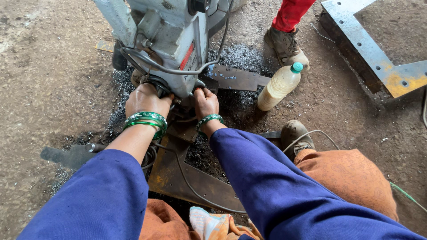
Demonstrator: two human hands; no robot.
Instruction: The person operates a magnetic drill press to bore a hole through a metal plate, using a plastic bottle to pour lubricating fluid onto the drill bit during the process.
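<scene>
Both hands are being pressed against the base of a grey drilling machine [171, 42] that is being stood on a rusty steel plate [178, 173] on the ground. The left hand [146, 100] is being curled around the machine's lower left side, fingers wrapped out of sight, so it's closed on the base as far as can be told. The right hand [205, 102] is being hooked around the lower right corner, fingers bent and tucked under; exactly what is being pinched there can't be made out. Green bangles [147, 121] are being worn on both wrists.

The machine is being kept right between the hands and rising away from them, its long axis running upright, tilted slightly away from the wearer. The plate is being laid flat beneath the hands, its long side running back toward the knees.

What could go wrong (just a guess from how it looks): the black cable [178, 71] is being looped just above the hands, and the bangles are being carried close to the spindle area, so a snag is being risked. Metal shavings [240, 55] are being piled just beyond the fingers, so bare skin could be cut. A plastic bottle [279, 86] is being left lying to the right of the right hand, near another person's boot [287, 46], and could be kicked.
</scene>
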